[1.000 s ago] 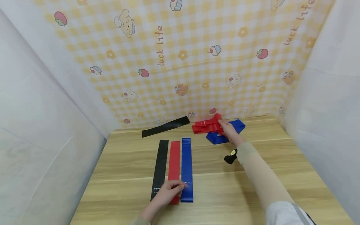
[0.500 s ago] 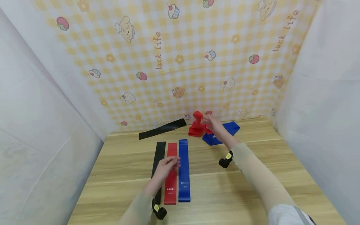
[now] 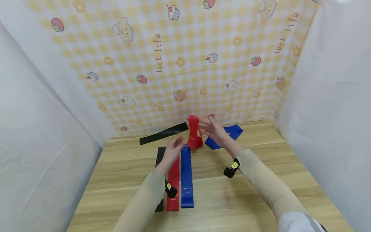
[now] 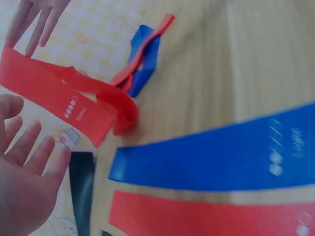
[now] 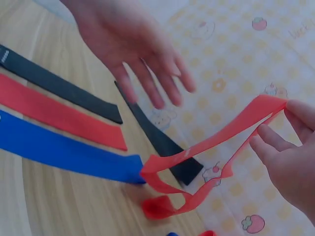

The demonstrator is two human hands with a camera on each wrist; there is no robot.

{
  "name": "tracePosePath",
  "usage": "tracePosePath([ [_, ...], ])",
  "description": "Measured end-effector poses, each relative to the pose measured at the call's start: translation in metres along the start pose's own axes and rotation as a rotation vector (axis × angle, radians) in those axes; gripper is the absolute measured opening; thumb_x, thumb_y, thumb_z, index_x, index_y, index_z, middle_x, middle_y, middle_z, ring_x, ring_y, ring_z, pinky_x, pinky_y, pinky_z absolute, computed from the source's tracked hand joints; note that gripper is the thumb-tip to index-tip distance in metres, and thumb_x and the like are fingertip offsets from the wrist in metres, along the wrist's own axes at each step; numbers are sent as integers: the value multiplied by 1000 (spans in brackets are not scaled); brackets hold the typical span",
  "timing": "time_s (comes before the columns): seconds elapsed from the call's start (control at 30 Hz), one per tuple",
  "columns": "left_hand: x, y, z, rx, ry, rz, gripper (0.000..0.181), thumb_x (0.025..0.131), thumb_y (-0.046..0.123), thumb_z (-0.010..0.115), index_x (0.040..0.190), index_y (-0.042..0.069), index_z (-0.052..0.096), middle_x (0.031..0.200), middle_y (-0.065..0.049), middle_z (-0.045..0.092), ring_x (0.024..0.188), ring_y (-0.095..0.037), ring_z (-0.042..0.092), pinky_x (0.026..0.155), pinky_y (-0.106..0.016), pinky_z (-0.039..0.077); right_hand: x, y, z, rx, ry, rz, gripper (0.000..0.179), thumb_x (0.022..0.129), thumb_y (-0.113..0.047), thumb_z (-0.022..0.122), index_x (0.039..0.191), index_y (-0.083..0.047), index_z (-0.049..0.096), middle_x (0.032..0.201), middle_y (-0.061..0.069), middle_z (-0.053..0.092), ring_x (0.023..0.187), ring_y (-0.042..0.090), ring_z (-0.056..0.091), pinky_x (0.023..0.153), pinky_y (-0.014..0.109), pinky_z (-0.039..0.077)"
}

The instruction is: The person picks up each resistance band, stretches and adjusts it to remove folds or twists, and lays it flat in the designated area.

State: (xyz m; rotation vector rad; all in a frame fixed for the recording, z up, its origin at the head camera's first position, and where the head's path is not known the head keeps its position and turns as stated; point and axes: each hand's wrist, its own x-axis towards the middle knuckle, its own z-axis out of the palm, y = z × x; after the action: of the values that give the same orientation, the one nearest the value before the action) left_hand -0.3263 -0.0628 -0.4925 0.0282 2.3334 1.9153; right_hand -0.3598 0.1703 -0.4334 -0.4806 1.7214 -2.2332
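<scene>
Band [image 3: 193, 128] (red, looped) hangs from the right grip [image 3: 215, 131].

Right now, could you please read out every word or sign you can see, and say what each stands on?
"Heavy", four of five dots filled: red band in the right hand.
"Light", two of five dots filled: flat blue band.
"luck life", twice: patterned backdrop.
Too small or blurred: print on flat red band, black band beside it, yellow wrist labels.

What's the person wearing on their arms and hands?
Beige sleeves cover both arms, each with a black gadget that has a yellow label. Higher up, white cloth with a grey stripe shows on the right arm. The fingers have no gloves.
</scene>
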Motion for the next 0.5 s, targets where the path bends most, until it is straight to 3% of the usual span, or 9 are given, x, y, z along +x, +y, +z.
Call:
tracePosePath([
  [0.13,12,10,7,42,-17,4,56,96,24,60,148,24,39,146,-3,44,137,-26,35,107,-51,34,1,3,1,29,-13,-18,61,107,-41,23,147,3,33,155,18,27,139,38,30,113,51,21],
  [0.23,16,11,13,52,-37,-25,56,95,28,63,147,21,42,145,-7,47,135,-29,38,107,-53,33,-2,1,3,38,-23,-37,66,105,-47,26,147,2,34,155,15,28,139,37,32,113,51,22],
  [0.37,14,7,20,68,-69,-116,50,92,36,66,135,12,55,132,-10,57,124,-30,49,105,-52,35,-7,-4,4,48,-38,-60,67,104,-49,26,148,2,34,156,15,28,139,37,31,113,51,22],
  [0.5,10,0,25,99,-122,-142,38,92,37,65,119,10,65,119,-7,63,116,-28,51,103,-52,36,-14,-9,1,55,-26,-83,62,106,-42,23,148,4,31,156,17,26,139,40,30,113,52,21],
])
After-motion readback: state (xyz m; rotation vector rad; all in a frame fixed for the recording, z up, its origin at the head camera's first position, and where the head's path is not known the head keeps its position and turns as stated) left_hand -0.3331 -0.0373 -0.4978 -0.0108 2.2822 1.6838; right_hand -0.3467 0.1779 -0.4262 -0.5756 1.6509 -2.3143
